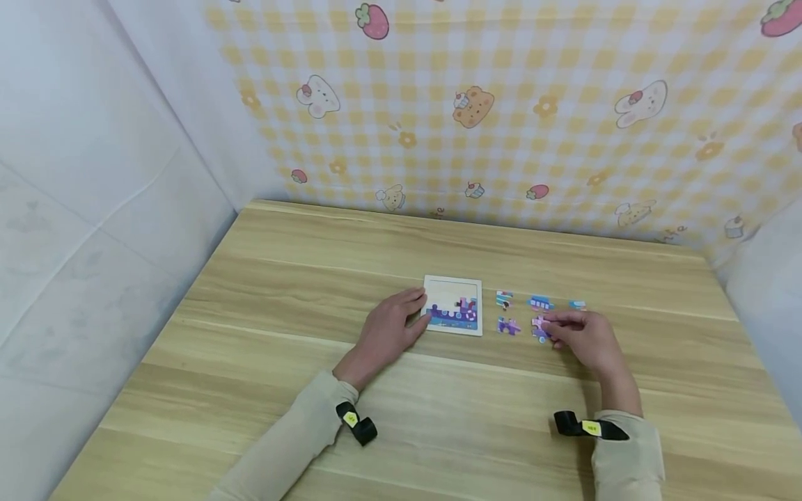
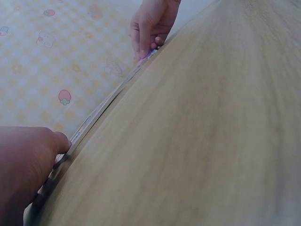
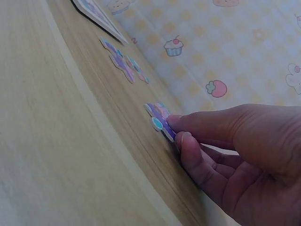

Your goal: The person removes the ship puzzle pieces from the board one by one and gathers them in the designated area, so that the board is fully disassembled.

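Right of centre on the pale wood-grain desk [image 1: 464,417], nearer its far edge than its near corners: square white-rimmed puzzle board [image 1: 452,289], partly filled. Purple and blue pieces with a ring design fill its lower part and right side; pale backing shows at upper left.

Left hand [image 1: 390,325] rests at the board's left edge, thumb and fingers spread apart, thumb near the lower left corner, fingertips higher along that edge.

Right hand [image 1: 587,339] pinches a purple-and-pink puzzle piece with a turquoise disc [image 3: 157,123] between thumb and forefinger, to the right of the board. Whether the piece touches the desk, cannot tell.

Loose pieces between board and right hand: a blue, white and red piece [image 1: 504,299] just beside the board's right edge; a purple knobbed piece [image 1: 509,325] below it; a blue piece with pale windows [image 1: 540,303] above the pinched one. Small light-blue piece [image 1: 578,304] just past the right hand's knuckles.

Beyond the desk's far edge, yellow-and-white checked cloth [image 1: 514,146] printed with strawberries and animals.
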The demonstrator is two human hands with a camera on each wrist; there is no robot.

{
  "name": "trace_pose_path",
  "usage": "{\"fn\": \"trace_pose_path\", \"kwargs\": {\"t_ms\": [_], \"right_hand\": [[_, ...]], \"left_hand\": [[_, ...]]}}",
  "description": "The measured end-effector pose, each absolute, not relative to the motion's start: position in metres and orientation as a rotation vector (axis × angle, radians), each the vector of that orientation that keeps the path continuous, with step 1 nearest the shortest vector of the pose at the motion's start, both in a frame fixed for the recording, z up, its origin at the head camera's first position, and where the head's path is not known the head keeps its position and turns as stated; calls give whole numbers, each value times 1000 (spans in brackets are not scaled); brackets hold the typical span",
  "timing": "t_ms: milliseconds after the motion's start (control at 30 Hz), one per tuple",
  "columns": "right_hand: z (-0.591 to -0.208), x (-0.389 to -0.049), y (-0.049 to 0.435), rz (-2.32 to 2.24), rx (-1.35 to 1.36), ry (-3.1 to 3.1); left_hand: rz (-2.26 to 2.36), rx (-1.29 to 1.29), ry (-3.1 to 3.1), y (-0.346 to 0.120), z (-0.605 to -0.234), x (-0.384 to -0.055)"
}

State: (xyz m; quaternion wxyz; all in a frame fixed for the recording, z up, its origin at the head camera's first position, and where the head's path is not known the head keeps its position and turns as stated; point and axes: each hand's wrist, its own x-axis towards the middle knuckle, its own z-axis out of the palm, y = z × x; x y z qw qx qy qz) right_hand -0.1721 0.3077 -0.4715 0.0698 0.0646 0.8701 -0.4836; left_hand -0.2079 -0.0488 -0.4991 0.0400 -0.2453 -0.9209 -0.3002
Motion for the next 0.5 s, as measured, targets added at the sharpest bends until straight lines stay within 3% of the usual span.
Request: {"fn": "trace_pose_path", "kwargs": {"t_ms": [500], "right_hand": [[-470, -173, 307, -1402, 181, 2648]], "left_hand": [[-936, -730, -2846, -48, -496, -207]]}}
